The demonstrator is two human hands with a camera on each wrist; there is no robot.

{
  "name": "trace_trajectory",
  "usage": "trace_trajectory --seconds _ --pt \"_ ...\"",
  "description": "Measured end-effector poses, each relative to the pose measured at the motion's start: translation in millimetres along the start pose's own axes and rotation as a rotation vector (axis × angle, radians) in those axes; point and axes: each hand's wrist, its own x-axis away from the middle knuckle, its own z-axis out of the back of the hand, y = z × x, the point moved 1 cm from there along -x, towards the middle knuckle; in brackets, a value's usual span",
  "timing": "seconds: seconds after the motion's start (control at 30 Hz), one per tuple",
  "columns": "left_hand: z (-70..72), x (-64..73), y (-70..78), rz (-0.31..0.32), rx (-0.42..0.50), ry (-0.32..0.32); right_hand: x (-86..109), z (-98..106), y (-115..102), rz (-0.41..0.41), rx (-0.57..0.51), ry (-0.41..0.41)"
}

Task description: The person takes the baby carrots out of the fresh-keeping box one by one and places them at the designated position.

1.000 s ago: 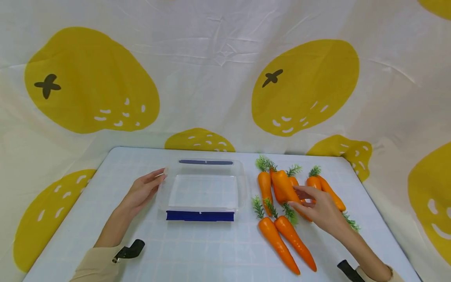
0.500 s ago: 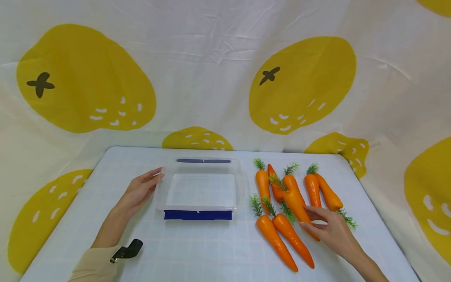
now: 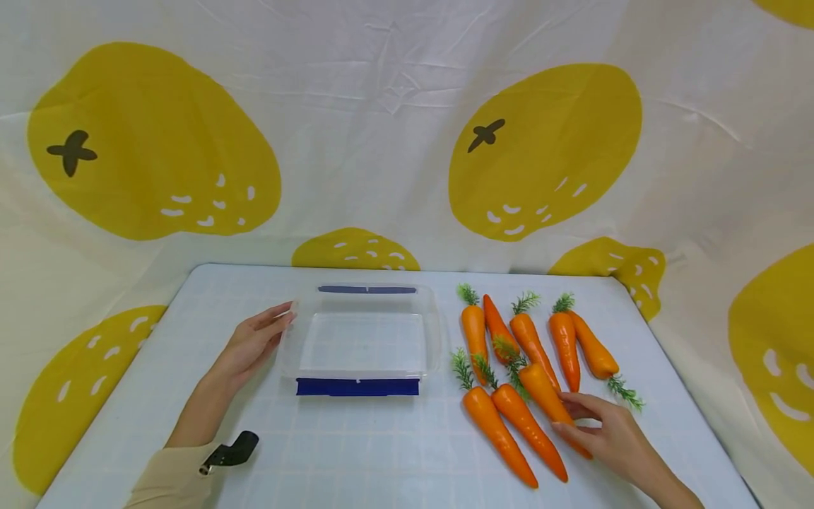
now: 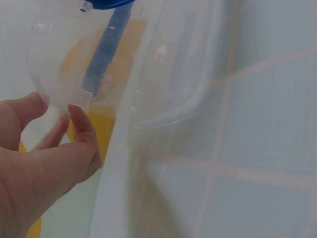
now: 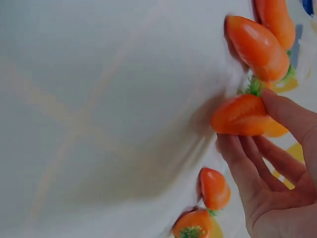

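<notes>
A clear plastic food container [image 3: 434,332] with dark blue clip flaps stands on the table, lid off as far as visible. My left hand [image 3: 251,350] holds its left side; in the left wrist view the thumb and fingers [image 4: 85,130] pinch the rim. Over on the right, my right hand [image 3: 607,431] grips an orange carrot [image 3: 540,389] with a green leafy top. Seen from the right wrist, thumb and fingers pinch the carrot [image 5: 240,116] from both sides, a shadow below it. The carrot's leafy end points away, toward the other carrots.
Two carrots [image 3: 499,438] lie side by side just left of the held one. Several more carrots [image 3: 473,332] are spread behind it, two of them [image 3: 594,348] at the far right. A fruit-print cloth [image 3: 362,177] hangs behind the white table [image 3: 356,459].
My right hand has drawn the carrot toward me and slightly right, off the carrots behind it. The left hand stays at the container.
</notes>
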Motion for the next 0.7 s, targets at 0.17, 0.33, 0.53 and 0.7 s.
trace_trajectory --seconds 0.17,0.33,0.53,0.7 --pt "-0.8 -0.4 -0.2 0.002 0.003 0.007 0.1 2 6 -0.070 0.063 -0.052" --pt "0.1 1.0 -1.1 0.000 0.002 0.009 -3.6 3 11 -0.102 0.117 -0.081" --pt "0.2 0.5 -2.8 0.005 0.012 0.011 -6.9 2 13 -0.106 0.133 -0.104" --pt "-2.0 0.3 -2.4 0.017 0.030 0.013 -10.0 3 11 -0.114 0.125 -0.110"
